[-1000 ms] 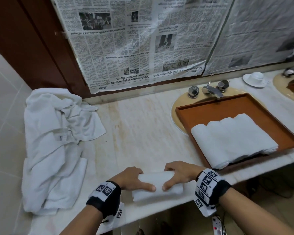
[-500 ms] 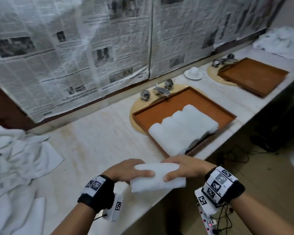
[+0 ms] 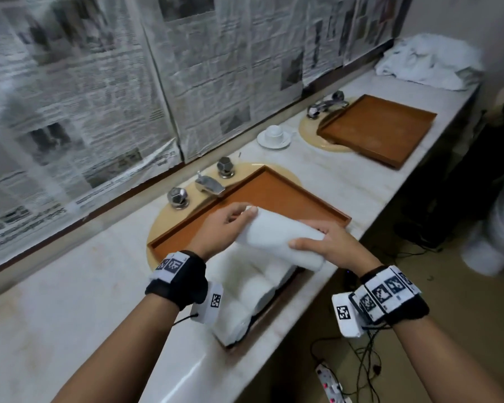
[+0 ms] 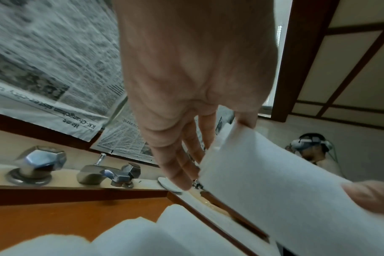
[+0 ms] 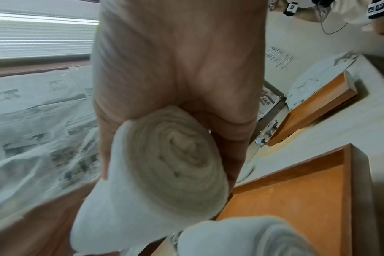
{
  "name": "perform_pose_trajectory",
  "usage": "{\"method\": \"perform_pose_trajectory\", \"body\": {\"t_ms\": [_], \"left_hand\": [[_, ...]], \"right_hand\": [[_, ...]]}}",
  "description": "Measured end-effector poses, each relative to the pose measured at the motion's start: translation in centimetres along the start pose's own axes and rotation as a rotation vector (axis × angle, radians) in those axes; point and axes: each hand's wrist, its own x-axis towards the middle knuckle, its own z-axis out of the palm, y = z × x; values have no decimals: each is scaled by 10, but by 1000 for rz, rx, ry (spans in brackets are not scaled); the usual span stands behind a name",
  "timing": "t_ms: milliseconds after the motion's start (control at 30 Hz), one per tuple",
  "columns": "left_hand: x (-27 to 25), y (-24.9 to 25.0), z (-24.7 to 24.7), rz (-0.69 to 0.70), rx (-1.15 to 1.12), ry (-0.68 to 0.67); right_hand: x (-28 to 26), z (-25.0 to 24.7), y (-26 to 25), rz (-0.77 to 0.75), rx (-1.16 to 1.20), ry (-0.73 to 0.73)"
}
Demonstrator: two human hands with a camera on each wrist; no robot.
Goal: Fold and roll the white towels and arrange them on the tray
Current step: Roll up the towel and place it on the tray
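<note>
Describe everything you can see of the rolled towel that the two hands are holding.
The rolled towel is white terry-like cloth, wound into a snug cylinder; the right wrist view shows the spiral layers at its end. It lies roughly level, in the air above the near tray and the rolled towels already there. The left hand grips its far end, and the right hand grips its near end.

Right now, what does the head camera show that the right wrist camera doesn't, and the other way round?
Only the head view shows the left hand, the cup and saucer and the nearer taps. Only the right wrist view shows the spiral end of the rolled towel held in the right hand. Both show that towel, the nearer tray and the far tray.
</note>
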Motion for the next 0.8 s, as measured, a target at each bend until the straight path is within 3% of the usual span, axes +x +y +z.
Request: {"method": "perform_pose_trajectory", "body": {"t_ms": [100, 233, 500, 800], "left_hand": [[37, 2, 16, -16, 48, 28], [69, -19, 35, -2, 382, -24], [91, -41, 69, -68, 586, -105], [125, -38, 80, -21, 541, -192]], "right_hand": [[32, -32, 23, 34, 7, 121], [73, -58, 62, 132, 2, 254], [101, -50, 101, 202, -72, 175], [106, -55, 113, 212, -137, 72]]}}
